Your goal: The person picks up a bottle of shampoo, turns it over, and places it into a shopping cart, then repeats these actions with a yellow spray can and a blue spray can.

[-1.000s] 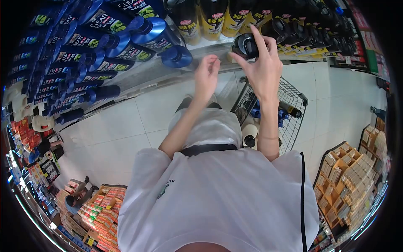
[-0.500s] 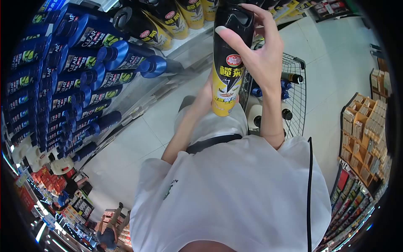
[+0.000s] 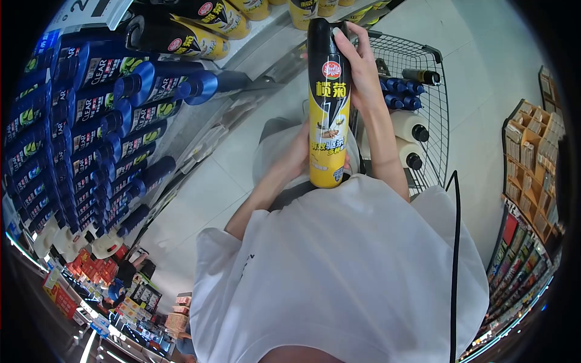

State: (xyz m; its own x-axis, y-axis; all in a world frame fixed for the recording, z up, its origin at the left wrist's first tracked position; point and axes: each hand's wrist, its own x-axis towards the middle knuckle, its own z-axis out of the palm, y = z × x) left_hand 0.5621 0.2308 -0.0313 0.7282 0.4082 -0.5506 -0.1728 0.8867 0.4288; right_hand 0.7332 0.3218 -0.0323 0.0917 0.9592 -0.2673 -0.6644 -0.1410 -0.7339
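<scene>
White T-shirt (image 3: 345, 272) fills the near field; a black cord (image 3: 454, 254) runs down its right side.

Just beyond the chest, a tall spray can (image 3: 327, 103) with a black top and yellow base is held upright in both hands, in the air between the body and the shopping cart (image 3: 433, 97). The left hand (image 3: 296, 154) is cupped round the lower yellow part, fingers mostly hidden behind the can. The right hand (image 3: 362, 66) grips the black upper part, fingertips wrapped over the cap.

The wire cart stands just behind the can on the white tiled floor (image 3: 200, 181). It holds blue bottles (image 3: 399, 91), two white cylinders with dark caps (image 3: 408, 139) and a dark bottle (image 3: 422, 75) near the far rim.

Left of the hands, the shelf carries rows of blue "CLEAR" shampoo bottles (image 3: 103, 115); above them are more black-and-yellow spray cans (image 3: 181, 36).

Far right: a display of cardboard boxes (image 3: 535, 163).
</scene>
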